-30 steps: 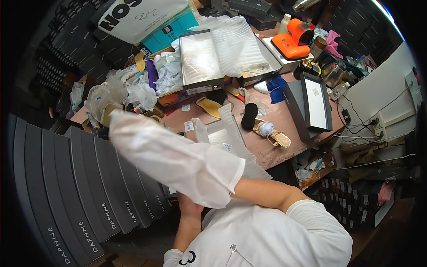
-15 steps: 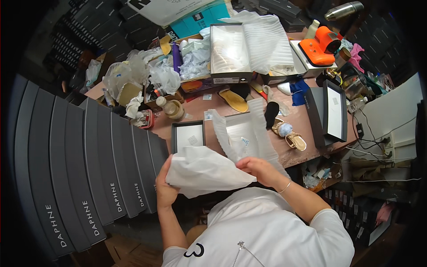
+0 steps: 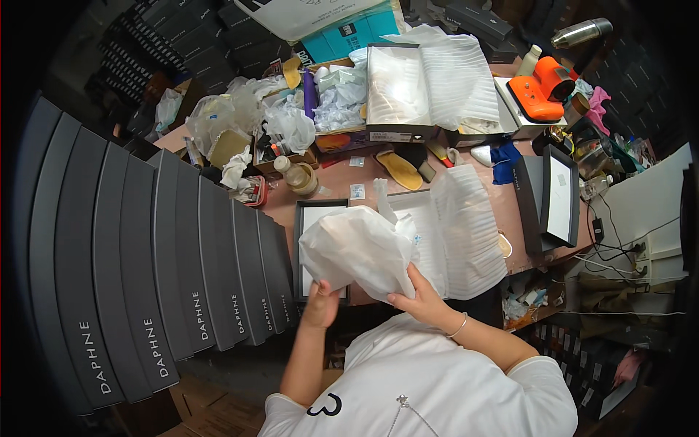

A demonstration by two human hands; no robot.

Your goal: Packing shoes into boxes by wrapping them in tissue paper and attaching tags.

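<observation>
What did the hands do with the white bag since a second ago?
The white bag came down from high on the left to sit over the open boxes at the desk edge. The left hand, hidden before, now holds its lower edge; the right hand kept its grip. The dark box stack and orange tool stayed.

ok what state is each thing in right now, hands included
left hand: under the white wrapped bundle's near edge
right hand: gripping the bundle from below
white wrapped bundle: held up over the table edge, fully covered
black shoebox: open, white inside, partly hidden
foam sheet: spread flat
upper shoebox: open, paper-lined
boxes at left: closed, stacked in a row
</observation>
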